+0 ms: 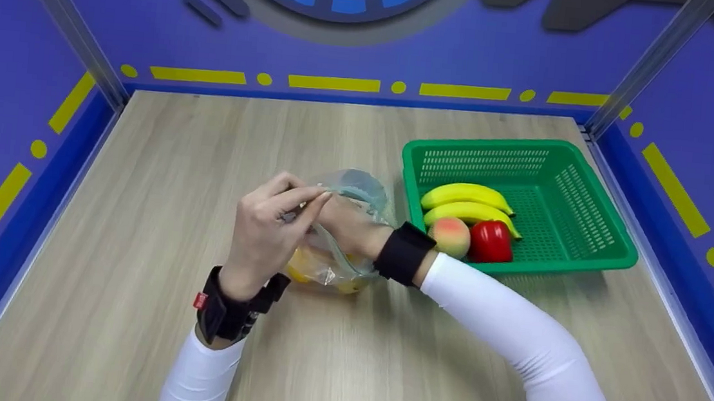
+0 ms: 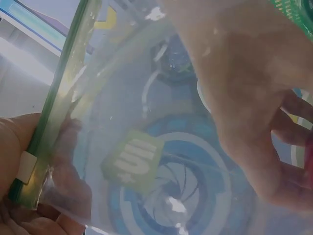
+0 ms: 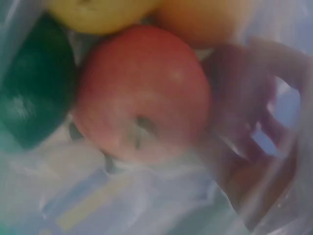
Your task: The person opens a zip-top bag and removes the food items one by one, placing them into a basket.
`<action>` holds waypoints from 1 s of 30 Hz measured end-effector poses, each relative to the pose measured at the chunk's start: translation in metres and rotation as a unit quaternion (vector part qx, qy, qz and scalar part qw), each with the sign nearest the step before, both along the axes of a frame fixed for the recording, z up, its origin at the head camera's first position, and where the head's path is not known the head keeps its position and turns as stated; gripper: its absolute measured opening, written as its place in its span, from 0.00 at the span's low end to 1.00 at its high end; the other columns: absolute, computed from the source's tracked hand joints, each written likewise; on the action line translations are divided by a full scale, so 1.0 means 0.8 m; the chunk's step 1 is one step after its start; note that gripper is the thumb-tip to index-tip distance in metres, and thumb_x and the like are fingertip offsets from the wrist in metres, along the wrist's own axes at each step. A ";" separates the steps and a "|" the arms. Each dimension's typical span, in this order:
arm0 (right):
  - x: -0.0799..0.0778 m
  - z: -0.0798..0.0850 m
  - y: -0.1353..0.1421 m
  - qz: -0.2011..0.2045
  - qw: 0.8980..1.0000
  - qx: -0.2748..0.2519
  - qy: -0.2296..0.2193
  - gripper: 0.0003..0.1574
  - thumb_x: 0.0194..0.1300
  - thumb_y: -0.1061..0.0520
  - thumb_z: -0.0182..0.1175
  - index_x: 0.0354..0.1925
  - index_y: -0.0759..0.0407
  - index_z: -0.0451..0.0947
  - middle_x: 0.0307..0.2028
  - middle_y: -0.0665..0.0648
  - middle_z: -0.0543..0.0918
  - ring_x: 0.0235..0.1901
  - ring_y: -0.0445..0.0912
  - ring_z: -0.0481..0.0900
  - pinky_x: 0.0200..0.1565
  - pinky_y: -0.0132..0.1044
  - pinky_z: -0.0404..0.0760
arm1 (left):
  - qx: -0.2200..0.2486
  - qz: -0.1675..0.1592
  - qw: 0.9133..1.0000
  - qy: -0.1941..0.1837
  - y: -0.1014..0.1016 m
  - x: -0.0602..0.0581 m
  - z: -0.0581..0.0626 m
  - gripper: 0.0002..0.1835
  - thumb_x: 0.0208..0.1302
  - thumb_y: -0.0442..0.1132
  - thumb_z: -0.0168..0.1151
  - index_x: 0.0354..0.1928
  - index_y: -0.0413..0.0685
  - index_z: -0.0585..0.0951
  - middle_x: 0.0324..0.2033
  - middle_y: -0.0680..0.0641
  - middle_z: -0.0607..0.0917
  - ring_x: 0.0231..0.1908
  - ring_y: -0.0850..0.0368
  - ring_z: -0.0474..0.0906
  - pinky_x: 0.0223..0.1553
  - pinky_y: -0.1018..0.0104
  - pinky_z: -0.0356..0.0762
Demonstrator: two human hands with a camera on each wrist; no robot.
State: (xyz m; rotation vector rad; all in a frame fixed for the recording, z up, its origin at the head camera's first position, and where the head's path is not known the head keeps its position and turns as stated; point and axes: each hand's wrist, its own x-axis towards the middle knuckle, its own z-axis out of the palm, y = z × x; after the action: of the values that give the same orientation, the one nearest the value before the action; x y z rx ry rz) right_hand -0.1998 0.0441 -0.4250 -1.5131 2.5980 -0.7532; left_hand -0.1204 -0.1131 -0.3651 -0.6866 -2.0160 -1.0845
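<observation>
My left hand pinches the rim of a clear zip bag, thumb on one side and fingers behind the plastic. The bag has a green zip strip with a white slider. My right hand reaches into the bag's mouth, its curled fingers against a red apple. Beside the apple lie a dark green fruit, a yellow fruit and an orange one. In the head view, the right hand's fingertips are hidden by the left hand and the bag.
A green basket stands at the right, close to my right wrist. It holds two bananas, a peach and a glossy red fruit. Blue walls border the wooden table at the back and sides.
</observation>
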 end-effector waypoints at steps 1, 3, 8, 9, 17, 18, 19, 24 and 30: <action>0.001 -0.004 -0.001 -0.002 1.000 -0.014 0.002 0.24 0.77 0.58 0.61 0.66 0.65 0.76 0.63 0.63 0.83 0.62 0.54 0.81 0.67 0.46 0.79 | 0.000 0.001 1.000 0.002 -0.001 0.000 0.000 0.04 0.63 0.30 0.75 0.38 0.38 0.92 0.29 0.43 0.86 0.24 0.57 0.77 0.28 0.73 0.72; 0.001 -0.011 -0.002 -0.004 0.999 -0.037 0.010 0.24 0.77 0.55 0.62 0.66 0.63 0.77 0.61 0.61 0.84 0.61 0.53 0.81 0.65 0.46 0.79 | 0.002 0.003 1.000 0.003 -0.002 0.000 0.001 0.04 0.63 0.30 0.75 0.38 0.38 0.92 0.29 0.43 0.86 0.24 0.56 0.78 0.28 0.73 0.73; 0.000 -0.002 -0.001 -0.010 0.999 -0.029 0.009 0.21 0.75 0.59 0.60 0.65 0.57 0.77 0.55 0.56 0.85 0.54 0.48 0.81 0.61 0.44 0.80 | 0.023 0.007 1.000 -0.007 -0.003 -0.001 0.002 0.03 0.62 0.31 0.76 0.38 0.39 0.93 0.29 0.44 0.86 0.24 0.59 0.77 0.29 0.76 0.72; 0.001 0.003 -0.001 -0.015 1.000 -0.016 0.010 0.22 0.74 0.62 0.60 0.64 0.57 0.77 0.53 0.56 0.85 0.52 0.49 0.81 0.60 0.44 0.81 | 0.027 0.009 1.000 -0.011 -0.003 -0.002 0.002 0.03 0.63 0.31 0.76 0.38 0.40 0.93 0.28 0.44 0.86 0.24 0.59 0.77 0.29 0.77 0.72; 0.034 0.057 0.009 -0.115 0.990 0.088 -0.003 0.24 0.72 0.70 0.58 0.64 0.62 0.71 0.51 0.63 0.82 0.49 0.56 0.82 0.55 0.45 0.86 | 0.047 0.019 0.998 -0.024 -0.006 -0.001 0.005 0.03 0.64 0.31 0.75 0.38 0.39 0.93 0.29 0.44 0.86 0.26 0.59 0.78 0.32 0.81 0.71; 0.039 0.062 0.014 -0.111 0.990 0.084 0.005 0.26 0.71 0.69 0.61 0.64 0.63 0.70 0.53 0.64 0.82 0.50 0.57 0.83 0.55 0.44 0.87 | 0.049 0.020 0.998 -0.024 -0.007 0.000 0.005 0.03 0.64 0.30 0.75 0.38 0.39 0.93 0.28 0.43 0.86 0.25 0.58 0.78 0.31 0.82 0.71; 0.044 0.067 0.020 -0.104 0.991 0.079 0.016 0.29 0.69 0.68 0.64 0.65 0.63 0.70 0.55 0.65 0.81 0.51 0.57 0.83 0.56 0.44 0.88 | 0.048 0.021 0.998 -0.023 -0.007 0.000 0.006 0.03 0.64 0.30 0.75 0.37 0.38 0.93 0.28 0.43 0.86 0.25 0.57 0.78 0.31 0.82 0.70; 0.071 0.093 0.049 -0.065 0.995 0.040 0.059 0.38 0.63 0.61 0.75 0.67 0.62 0.71 0.64 0.65 0.78 0.59 0.58 0.82 0.60 0.48 0.87 | 0.045 0.029 0.998 -0.019 -0.008 -0.001 0.005 0.02 0.64 0.30 0.74 0.36 0.38 0.92 0.27 0.43 0.84 0.24 0.56 0.77 0.31 0.82 0.69; 0.101 0.129 0.092 -0.043 0.998 0.016 0.037 0.40 0.59 0.58 0.80 0.65 0.59 0.73 0.62 0.63 0.76 0.57 0.55 0.83 0.58 0.46 0.89 | 0.051 0.030 0.998 -0.023 -0.009 -0.003 0.004 0.02 0.63 0.29 0.74 0.36 0.37 0.92 0.26 0.42 0.84 0.24 0.56 0.76 0.32 0.83 0.71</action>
State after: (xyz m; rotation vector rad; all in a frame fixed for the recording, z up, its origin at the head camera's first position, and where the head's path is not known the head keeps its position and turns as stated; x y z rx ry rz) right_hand -0.1189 0.1177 -0.3219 -1.4554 2.7310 -0.6711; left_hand -0.1226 -0.1201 -0.3619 -0.5496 -1.9910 -1.1689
